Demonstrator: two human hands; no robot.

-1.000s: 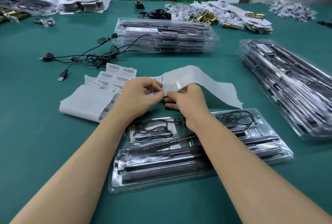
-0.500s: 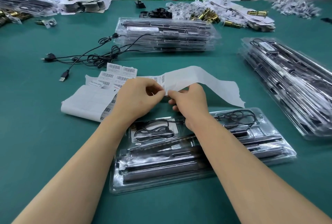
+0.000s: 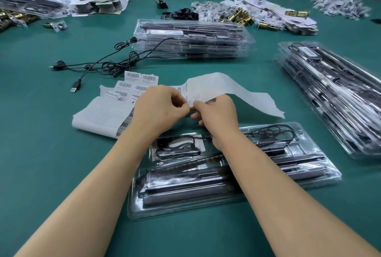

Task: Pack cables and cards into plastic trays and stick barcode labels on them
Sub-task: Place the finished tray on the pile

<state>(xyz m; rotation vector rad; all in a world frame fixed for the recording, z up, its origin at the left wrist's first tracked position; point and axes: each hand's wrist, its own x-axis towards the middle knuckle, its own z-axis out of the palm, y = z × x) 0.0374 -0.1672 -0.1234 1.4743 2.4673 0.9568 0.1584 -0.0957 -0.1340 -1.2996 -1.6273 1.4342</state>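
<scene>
Green cloth table [image 3: 41,164]: everything below lies on it.
Left hand [image 3: 158,110]: thumb and forefinger curled, pinching a small white barcode label [image 3: 184,91] at the near end of the strip.
Right hand [image 3: 216,116]: fingers curled, pinching the long white paper backing strip [image 3: 226,89] just beside the left fingertips; the strip arches up and off to the right, ending in a torn edge.
Clear plastic tray [image 3: 132,213]: flat on the table under both wrists, holding long dark bars; a coiled black cable [image 3: 177,149] sits in its far-left compartment.
White sheets of barcode labels [image 3: 132,86]: spread just left of the left hand.
Loose black USB cables [image 3: 107,64]: tangled beyond the sheets.
Stacks of filled clear trays: one straight ahead [image 3: 191,38], one at the right [image 3: 329,95], both well apart from the hands.
</scene>
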